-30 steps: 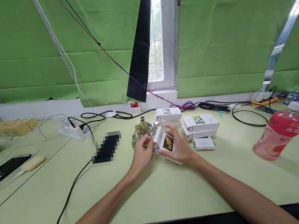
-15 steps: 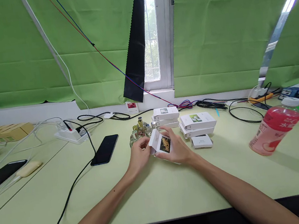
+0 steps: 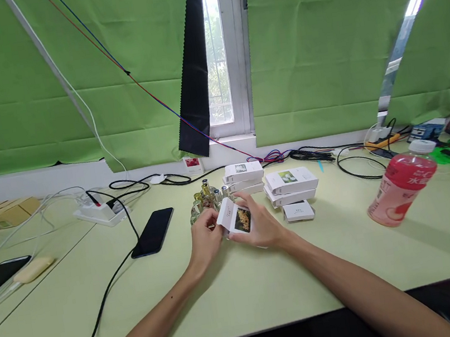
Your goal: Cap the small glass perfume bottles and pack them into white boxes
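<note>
- Right hand [image 3: 264,221]: gripping a small white box [image 3: 242,220], thumb along its near edge, fingers over the far side.
- Box: held at a slant, just in front and to the right of the glass bottles [image 3: 206,198]. Dark picture with a yellow flower on its face; end flap stands open on the left.
- Left hand [image 3: 204,239]: directly in front of the glass bottles, fingers curled at the open flap. Cannot tell whether they pinch it.
- Glass bottles: a tight cluster, gold and silver caps showing, partly hidden behind the left hand.
- Back stack [image 3: 243,172]: white boxes, behind and to the right of the glass bottles.
- Larger stack [image 3: 290,181]: white boxes, further right of the glass bottles; green-and-white picture on the top one.
- Single carton [image 3: 298,212]: white, lying right of the glass bottles, just in front of the larger stack.
- Phone [image 3: 152,233]: flat, left of the glass bottles; a black cable [image 3: 108,290] runs by its left edge.
- Power strip [image 3: 102,212]: left of the glass bottles, beyond the phone, plugs in it.
- Drink bottle [image 3: 401,187]: pink, white cap, well to the right of the glass bottles.
- Window [image 3: 218,79]: narrow strip behind the glass bottles, green blinds [image 3: 342,49] either side.
</note>
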`<state>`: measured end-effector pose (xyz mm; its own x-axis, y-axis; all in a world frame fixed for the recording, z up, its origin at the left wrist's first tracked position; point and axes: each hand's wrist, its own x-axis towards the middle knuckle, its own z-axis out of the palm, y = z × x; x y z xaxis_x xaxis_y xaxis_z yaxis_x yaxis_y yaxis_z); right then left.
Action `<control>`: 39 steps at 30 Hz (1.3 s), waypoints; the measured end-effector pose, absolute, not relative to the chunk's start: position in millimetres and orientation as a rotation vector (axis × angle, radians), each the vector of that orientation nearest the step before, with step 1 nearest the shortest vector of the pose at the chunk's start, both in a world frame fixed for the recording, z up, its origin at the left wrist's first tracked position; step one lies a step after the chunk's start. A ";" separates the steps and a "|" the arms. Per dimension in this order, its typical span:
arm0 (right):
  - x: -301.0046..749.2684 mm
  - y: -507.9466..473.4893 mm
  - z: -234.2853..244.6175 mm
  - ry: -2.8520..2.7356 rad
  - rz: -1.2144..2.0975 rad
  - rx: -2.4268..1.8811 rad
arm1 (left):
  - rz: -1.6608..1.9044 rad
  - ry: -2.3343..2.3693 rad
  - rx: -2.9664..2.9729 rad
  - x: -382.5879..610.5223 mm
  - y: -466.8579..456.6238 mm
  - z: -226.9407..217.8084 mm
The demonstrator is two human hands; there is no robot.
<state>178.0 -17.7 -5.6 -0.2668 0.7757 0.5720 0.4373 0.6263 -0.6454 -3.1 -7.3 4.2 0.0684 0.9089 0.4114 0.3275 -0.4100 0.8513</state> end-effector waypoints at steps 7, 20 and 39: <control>177.4 -17.1 -4.1 -1.883 0.465 -0.928 | 1.354 1.184 1.853 -6.3 -1.4 1.1; 176.1 -17.5 -5.6 -1.851 0.470 -0.920 | 1.298 1.097 1.896 -3.4 -5.5 7.4; 176.3 -15.6 -6.8 -1.853 0.453 -0.899 | 1.174 1.087 1.872 -1.2 -4.9 3.8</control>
<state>176.3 -15.6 -6.8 -0.2380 0.7507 0.6163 0.3820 0.6557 -0.6512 -1.2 -4.9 3.8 0.2491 0.8962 0.3671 0.2973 -0.4315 0.8517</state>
